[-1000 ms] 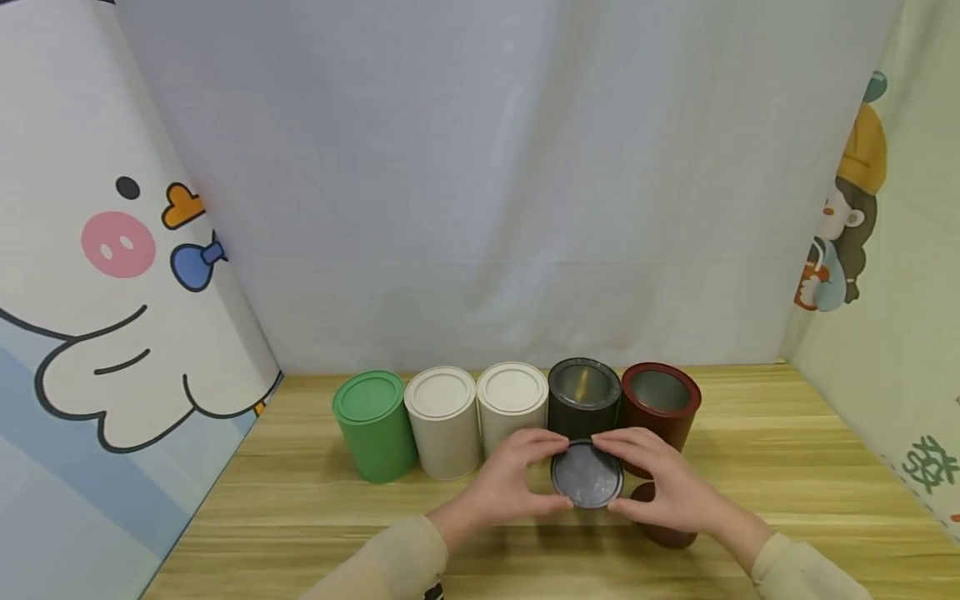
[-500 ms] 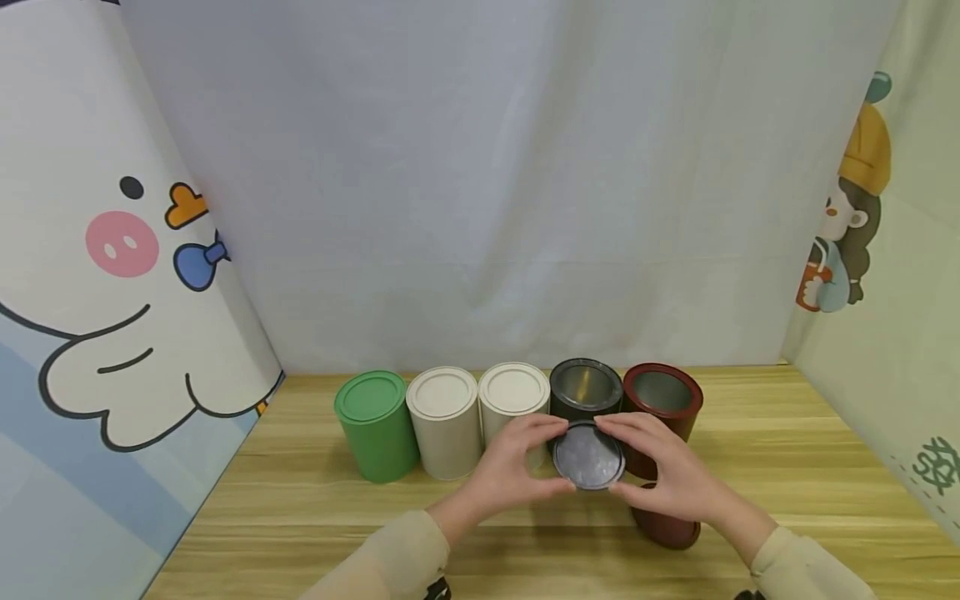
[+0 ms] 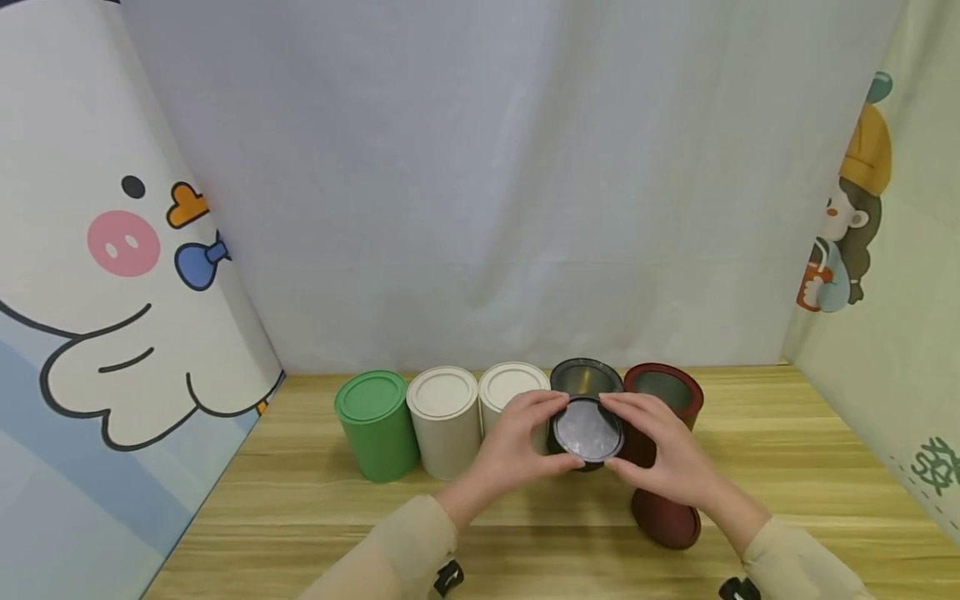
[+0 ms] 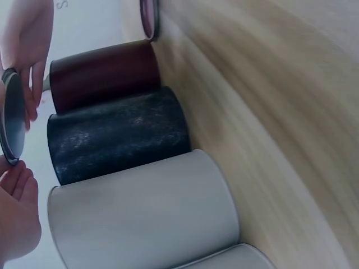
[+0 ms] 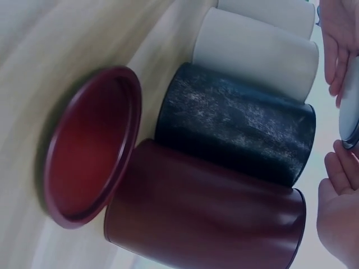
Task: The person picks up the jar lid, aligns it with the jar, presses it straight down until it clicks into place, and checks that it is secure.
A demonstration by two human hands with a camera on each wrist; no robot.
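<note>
My left hand (image 3: 517,442) and right hand (image 3: 660,446) pinch a round black lid (image 3: 588,431) between thumbs and fingers, one hand on each side. In the head view the lid overlaps the front of the uncovered black can (image 3: 583,379); the left wrist view shows it raised above the level of the black can's (image 4: 120,134) rim. To the right stands an uncovered dark red can (image 3: 663,390), partly hidden by my right hand. A dark red lid (image 3: 666,518) lies on the table in front of it, its rimmed side visible in the right wrist view.
A green can (image 3: 375,425) and two off-white cans, the left one (image 3: 444,421) and the right one (image 3: 513,387), stand lidded in the same row. The wooden table (image 3: 300,533) meets a grey curtain (image 3: 480,208) behind the cans. Printed cloths hang at both sides.
Both hands have carried the black lid away from me and toward the black can. More of the dark red lid shows now. The row of cans stays put.
</note>
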